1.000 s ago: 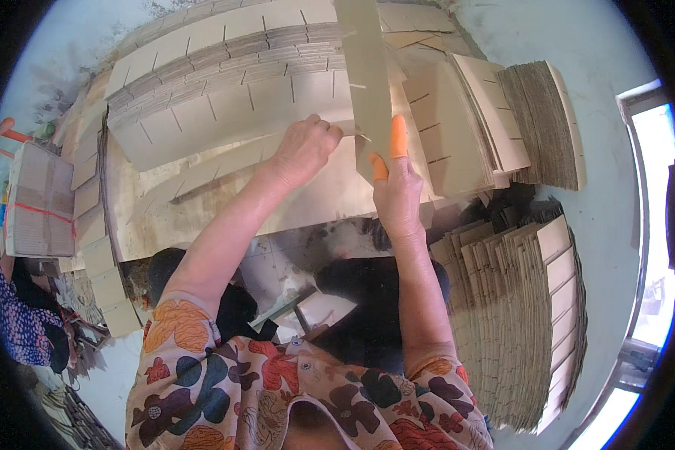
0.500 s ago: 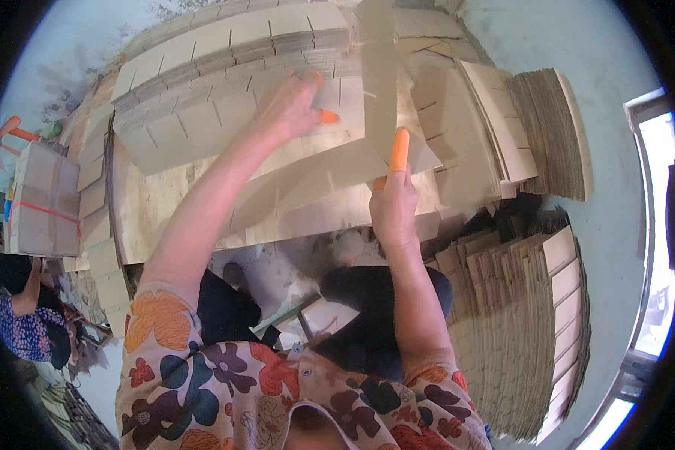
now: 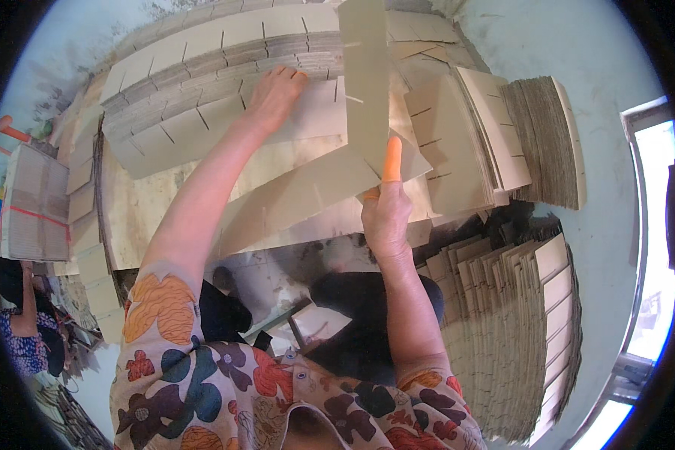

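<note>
Slotted cardboard strips [image 3: 180,127] stand in a long row across the table. At the row's front edge is my left hand [image 3: 274,99], its fingers bent together over the top of a strip; the thumb is mostly hidden. My right hand [image 3: 387,217] grips two cardboard strips where they cross, thumb on top. One, an upright strip [image 3: 366,71], points away from me. The other, a slanting strip [image 3: 292,191], runs down to the left over the table. Orange finger covers show on both hands.
More cardboard stacks [image 3: 544,139] stand at the table's right end. A tall pile of slotted pieces [image 3: 495,337] rises below them by the wall. On the left are a taped carton [image 3: 37,206], an orange fan [image 3: 9,131] and another person [image 3: 26,322].
The fingers of my left hand, spread before, have come together at the strip's top edge, a little further left. My right hand still holds the crossed strips. The view has shifted slightly.
</note>
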The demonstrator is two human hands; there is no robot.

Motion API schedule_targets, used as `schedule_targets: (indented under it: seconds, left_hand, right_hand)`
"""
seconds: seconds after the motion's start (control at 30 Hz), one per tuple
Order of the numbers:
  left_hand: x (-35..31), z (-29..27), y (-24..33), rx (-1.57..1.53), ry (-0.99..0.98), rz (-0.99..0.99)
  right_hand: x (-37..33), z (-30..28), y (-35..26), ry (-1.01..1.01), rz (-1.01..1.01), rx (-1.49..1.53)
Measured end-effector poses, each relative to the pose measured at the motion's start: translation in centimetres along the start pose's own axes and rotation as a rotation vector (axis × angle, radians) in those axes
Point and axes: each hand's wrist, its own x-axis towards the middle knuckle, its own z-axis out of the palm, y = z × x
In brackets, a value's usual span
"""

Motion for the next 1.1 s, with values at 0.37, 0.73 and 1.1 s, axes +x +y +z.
schedule_targets:
  seconds: [0.37,0.73,1.1]
  left_hand:
    - [-1.1,-2.2,2.1,-0.132,0.022,0.14]
    - [-2.2,-5.2,5.7,-0.112,0.149,0.211]
    - [-2.5,-5.4,5.8,-0.164,0.152,0.158]
  right_hand:
    - [-0.1,-0.8,-0.7,-0.018,0.071,-0.025]
    - [-0.5,-1.3,-0.6,-0.047,0.03,-0.077]
    - [-1.1,-1.5,-1.0,-0.075,0.063,-0.051]
